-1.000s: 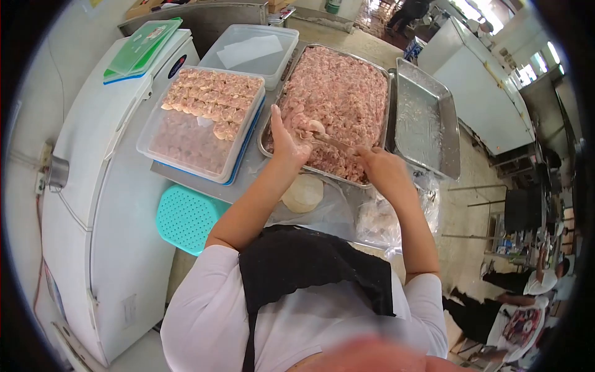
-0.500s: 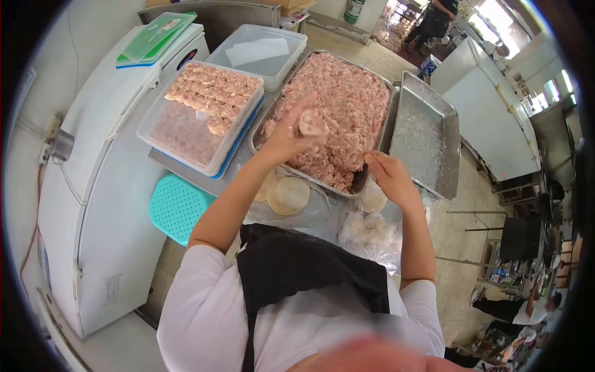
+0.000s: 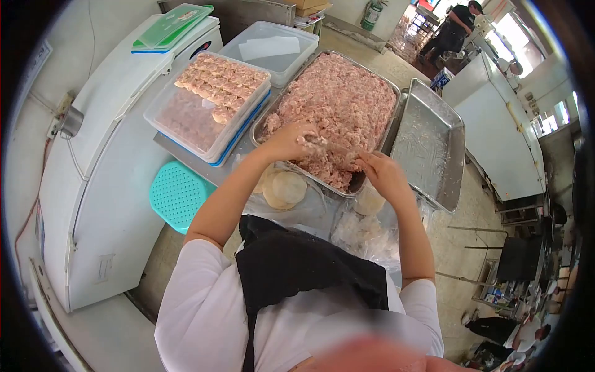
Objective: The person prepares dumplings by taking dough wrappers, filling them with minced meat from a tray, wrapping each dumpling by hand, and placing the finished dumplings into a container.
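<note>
Ground meat fills a large metal tray. Over its near left part, my left hand is curled round a small meat-filled dumpling. My right hand, at the tray's near right edge, pinches a flat spatula that points toward the left hand. Round dough wrappers lie on plastic just in front of the tray. Left of it, a clear container holds rows of formed dumplings.
An empty metal tray stands at the right, a clear bin behind the dumplings. A plastic bag lies near my right forearm. A turquoise stool and white freezer are left. People stand farther off.
The camera view has shifted. My left hand has turned from open palm up to curled over the meat, and the spatula in my right hand points toward it again.
</note>
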Demonstrator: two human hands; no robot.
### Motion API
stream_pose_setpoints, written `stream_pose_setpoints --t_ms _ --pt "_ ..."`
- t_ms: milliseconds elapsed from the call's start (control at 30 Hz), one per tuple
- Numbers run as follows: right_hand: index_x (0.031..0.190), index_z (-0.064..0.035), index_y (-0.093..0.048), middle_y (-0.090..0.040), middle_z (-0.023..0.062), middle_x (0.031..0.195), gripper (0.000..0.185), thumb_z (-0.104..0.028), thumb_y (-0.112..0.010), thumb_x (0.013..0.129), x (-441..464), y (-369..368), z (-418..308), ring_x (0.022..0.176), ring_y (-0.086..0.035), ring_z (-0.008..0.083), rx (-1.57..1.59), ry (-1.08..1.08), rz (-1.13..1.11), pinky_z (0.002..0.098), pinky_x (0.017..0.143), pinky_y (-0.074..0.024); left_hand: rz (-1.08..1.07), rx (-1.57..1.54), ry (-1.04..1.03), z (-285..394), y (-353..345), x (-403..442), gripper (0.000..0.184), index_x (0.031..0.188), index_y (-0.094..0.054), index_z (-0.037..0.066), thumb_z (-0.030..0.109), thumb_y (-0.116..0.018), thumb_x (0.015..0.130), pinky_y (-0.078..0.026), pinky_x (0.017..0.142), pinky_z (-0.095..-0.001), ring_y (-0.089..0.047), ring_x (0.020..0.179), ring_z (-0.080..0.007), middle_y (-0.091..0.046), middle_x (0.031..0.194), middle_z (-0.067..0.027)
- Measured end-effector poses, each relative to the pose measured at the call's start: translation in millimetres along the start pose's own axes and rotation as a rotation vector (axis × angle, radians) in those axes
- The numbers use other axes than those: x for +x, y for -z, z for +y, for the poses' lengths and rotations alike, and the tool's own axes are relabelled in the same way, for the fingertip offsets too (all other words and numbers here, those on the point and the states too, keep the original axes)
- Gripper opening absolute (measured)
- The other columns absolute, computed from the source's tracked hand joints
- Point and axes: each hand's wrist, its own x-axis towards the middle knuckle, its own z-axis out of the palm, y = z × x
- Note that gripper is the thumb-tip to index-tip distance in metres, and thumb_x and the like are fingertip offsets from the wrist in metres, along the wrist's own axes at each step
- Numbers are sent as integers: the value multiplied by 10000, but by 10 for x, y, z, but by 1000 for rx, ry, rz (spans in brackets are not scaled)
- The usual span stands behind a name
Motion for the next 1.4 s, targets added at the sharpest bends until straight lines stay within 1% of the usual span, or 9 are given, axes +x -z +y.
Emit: stream_pose_setpoints --t_ms 200,400,500,633,733,900,1100,1200,1400 --pt "1053 -130 -659 -646 150 827 211 -248 -586 893 -64 -661 114 755 -645 327 -117 6 147 419 658 -516 -47 -128 335 164 -20 -29 539 1200 -578 38 240 -768 738 -454 931 -357 -603 1080 -232 -651 1140 -126" --pt "1083 -76 -665 -666 162 881 260 -253 -582 912 -335 -118 266 824 -647 335 -36 -162 62 398 711 -507 71 -87 -109 266 112 -232 801 1364 -432 15 292 -801 710 -357 1061 -361 -480 1270 -282 -503 1364 -194" --pt "1116 -32 -660 -679 175 984 300 -253 -593 924 -385 154 113 871 -658 321 291 -200 89 365 749 -509 253 -63 -205 333 86 -215 568 1162 -597 23 271 -809 697 -446 955 -386 -579 1122 -285 -617 1180 -168" --pt "1130 18 -643 -689 173 944 309 -224 -600 943 -360 108 -270 789 -625 163 400 -52 14 292 738 -486 -13 44 35 563 146 -203 625 1217 -588 33 273 -807 683 -441 969 -365 -568 1145 -289 -585 1247 -173" --pt "1110 -9 -662 -680 194 1010 324 -266 -613 920 -311 -91 -167 876 -666 305 479 -125 -165 356 777 -508 -26 16 -96 425 78 -171 555 1173 -614 30 257 -786 696 -461 929 -357 -597 1078 -295 -616 1175 -180" --pt "1108 -38 -660 -676 178 937 312 -278 -598 919 -314 40 -212 843 -652 351 109 -45 116 411 726 -516 113 123 -9 158 -27 -164 453 1092 -624 16 247 -756 726 -473 883 -353 -620 999 -270 -654 1049 -147" --pt "1141 -103 -630 -661 183 876 295 -300 -541 940 -321 -643 -58 780 -642 368 -45 -109 136 453 675 -507 -344 218 289 9 34 130 528 1155 -599 33 287 -769 726 -436 956 -362 -581 1084 -289 -612 1186 -162" --pt "1097 -69 -659 -665 201 889 297 -293 -545 937 -389 -499 50 830 -639 378 -137 -281 3 443 710 -506 35 -74 91 46 137 -207 539 1161 -591 43 289 -781 720 -421 976 -353 -569 1109 -269 -607 1194 -155" --pt "1128 3 -646 -666 216 1042 331 -259 -599 930 -319 -30 -689 961 -657 327 291 -294 160 340 824 -500 -12 -94 -184 156 594 -334 436 1110 -615 52 235 -767 745 -436 942 -342 -591 1074 -223 -640 1107 -119"
